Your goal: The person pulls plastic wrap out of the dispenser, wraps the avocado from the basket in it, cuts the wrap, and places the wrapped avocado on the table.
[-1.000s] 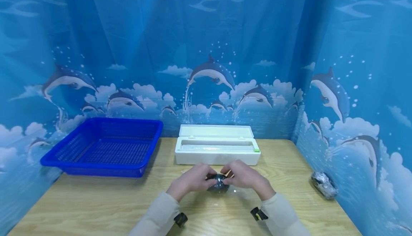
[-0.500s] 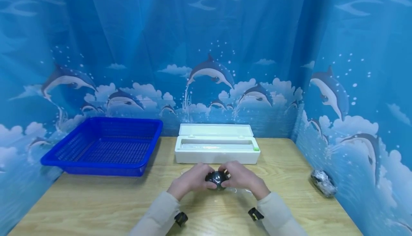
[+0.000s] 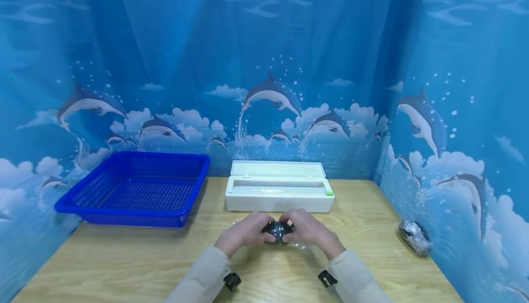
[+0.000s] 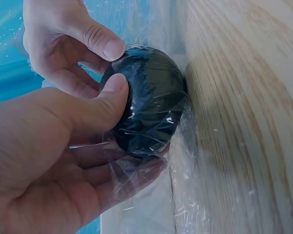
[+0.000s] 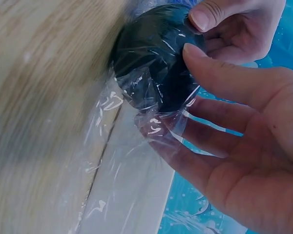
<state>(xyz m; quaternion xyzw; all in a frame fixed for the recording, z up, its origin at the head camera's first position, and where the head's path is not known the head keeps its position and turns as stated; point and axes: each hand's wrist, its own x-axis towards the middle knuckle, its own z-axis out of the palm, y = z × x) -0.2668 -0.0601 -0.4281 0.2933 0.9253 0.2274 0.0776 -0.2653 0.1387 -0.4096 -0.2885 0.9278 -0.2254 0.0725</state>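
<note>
A dark, glossy, rounded object [image 4: 149, 97] sits low over the table, wrapped in clear cling film [image 5: 112, 190]. My left hand [image 3: 248, 230] grips it from the left, thumb on the near face and fingers curled behind. From the right my right hand [image 3: 307, 229] holds it the same way, its thumb close to the left thumb. Loose film spreads from the object over the table and, in the left wrist view, over the left fingertips [image 4: 136, 178]. Some of the film also covers the right fingertips [image 5: 158, 136].
Behind the hands stands a white cling film box [image 3: 278, 202], lid raised, with a green slider at its right end. A blue perforated basket [image 3: 124, 217] is at the back left. A foil-wrapped lump [image 3: 415, 238] lies by the table's right edge, along the dolphin-print curtain [image 3: 450, 124].
The dark object has shifted slightly left. Both thumbs have moved down its near face, and my right hand has come in closer around it.
</note>
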